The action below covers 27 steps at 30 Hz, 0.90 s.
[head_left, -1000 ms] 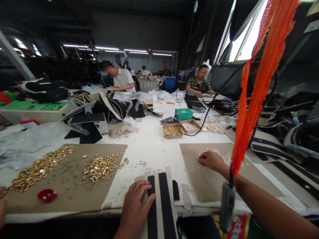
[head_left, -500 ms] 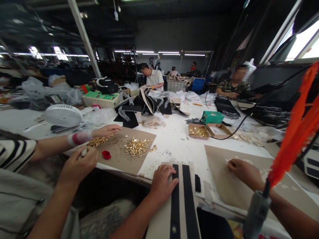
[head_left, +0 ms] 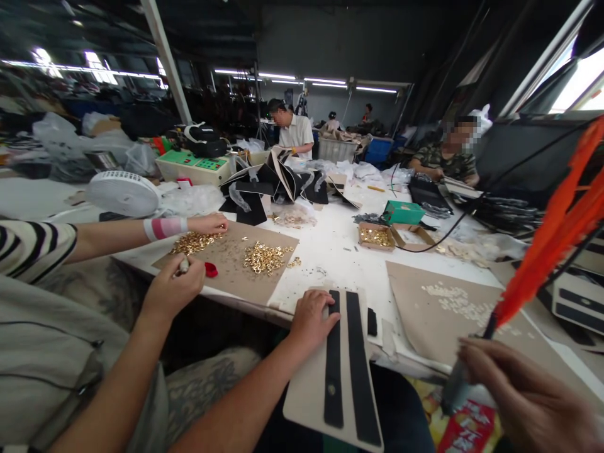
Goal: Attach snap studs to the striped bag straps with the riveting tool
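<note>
My left hand (head_left: 311, 318) lies on the upper left part of a beige panel (head_left: 306, 399) with two black strips, thumb and fingers gripping it. The panel slants from the table edge toward my lap. A small round metal-looking spot (head_left: 331, 390) shows low on the left strip. My right hand (head_left: 533, 390) is at the lower right, fingers pinched together beside a grey cylinder (head_left: 455, 387) with an orange strand bundle (head_left: 542, 245) above it. What the pinch holds is blurred. Behind it, small whitish pieces (head_left: 453, 299) lie on a brown sheet (head_left: 410, 314).
At left, a co-worker's hands (head_left: 174, 286) work by gold-coloured pieces (head_left: 267, 258) and a red cap (head_left: 211, 270). A green box (head_left: 403, 212) and a small tray of gold pieces (head_left: 376, 236) stand farther back. A black cable (head_left: 448, 242) hangs across the right side.
My right hand has moved from the whitish pieces back toward me, beside the grey cylinder. My left hand stays on the panel. The view has shifted slightly.
</note>
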Tool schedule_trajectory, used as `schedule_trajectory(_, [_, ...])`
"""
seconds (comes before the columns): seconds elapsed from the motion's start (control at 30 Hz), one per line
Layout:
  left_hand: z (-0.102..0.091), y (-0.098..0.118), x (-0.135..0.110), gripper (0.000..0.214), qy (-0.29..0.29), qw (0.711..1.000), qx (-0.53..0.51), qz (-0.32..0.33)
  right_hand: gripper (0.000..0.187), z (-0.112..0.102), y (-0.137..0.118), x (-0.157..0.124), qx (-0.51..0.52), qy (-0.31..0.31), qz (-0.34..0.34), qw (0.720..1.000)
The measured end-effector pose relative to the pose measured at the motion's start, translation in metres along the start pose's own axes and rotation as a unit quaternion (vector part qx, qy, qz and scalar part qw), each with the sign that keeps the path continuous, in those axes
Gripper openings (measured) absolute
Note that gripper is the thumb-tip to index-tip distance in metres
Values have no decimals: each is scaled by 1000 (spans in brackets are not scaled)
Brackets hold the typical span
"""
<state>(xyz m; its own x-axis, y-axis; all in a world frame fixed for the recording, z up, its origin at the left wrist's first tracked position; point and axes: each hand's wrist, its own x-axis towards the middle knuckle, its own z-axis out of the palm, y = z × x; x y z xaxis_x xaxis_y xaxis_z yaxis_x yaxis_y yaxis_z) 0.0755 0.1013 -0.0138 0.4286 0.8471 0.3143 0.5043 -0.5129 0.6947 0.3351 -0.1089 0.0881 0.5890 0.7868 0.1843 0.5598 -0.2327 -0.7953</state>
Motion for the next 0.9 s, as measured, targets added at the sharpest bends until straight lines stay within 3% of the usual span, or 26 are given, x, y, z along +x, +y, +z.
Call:
schedule_trajectory(0.1, [2,-2,0,27,2,1000,4,-3,38,79,-34,14,61,-164,-27,984])
schedule_trajectory(0.17, [3,-3,-1,29,3,1000,5,-5,39,125,-46,33,65,-229,-31,971])
schedule_trajectory(0.3, [5,-6,-4,30,3,1000,1,-8,35,180,-43,68,2,-289,-51,956])
schedule_trajectory(0.4, [4,-6,-4,31,-2,1000,-6,-11,31,193,-37,82,-28,-318,-65,946])
schedule_trajectory(0.57, [1,-4,-3,30,-6,1000,-14,-11,23,198,-38,89,-53,-337,-73,937])
schedule_trajectory(0.9, [5,-8,-3,34,-10,1000,-17,-10,15,207,-39,99,-72,-360,-17,930])
